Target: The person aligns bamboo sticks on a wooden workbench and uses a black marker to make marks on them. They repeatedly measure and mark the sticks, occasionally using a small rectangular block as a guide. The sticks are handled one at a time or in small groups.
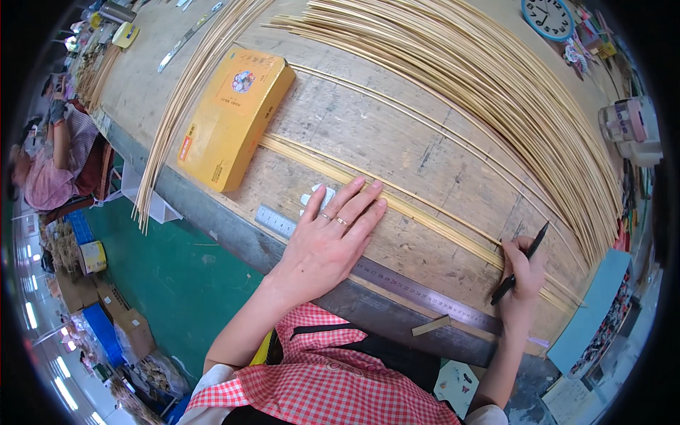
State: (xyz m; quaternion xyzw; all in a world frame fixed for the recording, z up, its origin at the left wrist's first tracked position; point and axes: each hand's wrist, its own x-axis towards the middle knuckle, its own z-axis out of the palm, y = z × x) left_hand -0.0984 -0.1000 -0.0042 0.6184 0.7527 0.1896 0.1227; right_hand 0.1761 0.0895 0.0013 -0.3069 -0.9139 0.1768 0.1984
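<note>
- The left hand (pixel 329 241) lies flat, palm down, in the middle of the frame; its fingers (pixel 358 202) are spread out straight and grip nothing, their tips pressing on a narrow band of thin bamboo strips (pixel 425 221).
- The right hand (pixel 523 280), at lower right, has its fingers curled shut around a black pen (pixel 520 263); the pen's tip points toward the upper right, and its long axis runs from lower left to upper right.
- The band of strips is long and flat, running diagonally from the centre left, just beside the yellow box (pixel 234 113), down to the lower right past the right hand, where the pen meets it.
- A steel ruler (pixel 397 280) lies parallel to the strips along the near edge of the wooden surface (pixel 368 127), partly under the left palm; a small strip offcut (pixel 431 326) sits at the ruler's edge near the lower right.
- Between band and big fan of bamboo strips (pixel 496 92) in the upper right there is bare wood, crossed by a few single strips.
- Another bundle of strips (pixel 188 99) overhangs the surface's left edge, beyond the box.
- The surface's near edge drops to a green floor (pixel 191 283) at lower left.
- A blue clock (pixel 547 15) lies at the top right.
</note>
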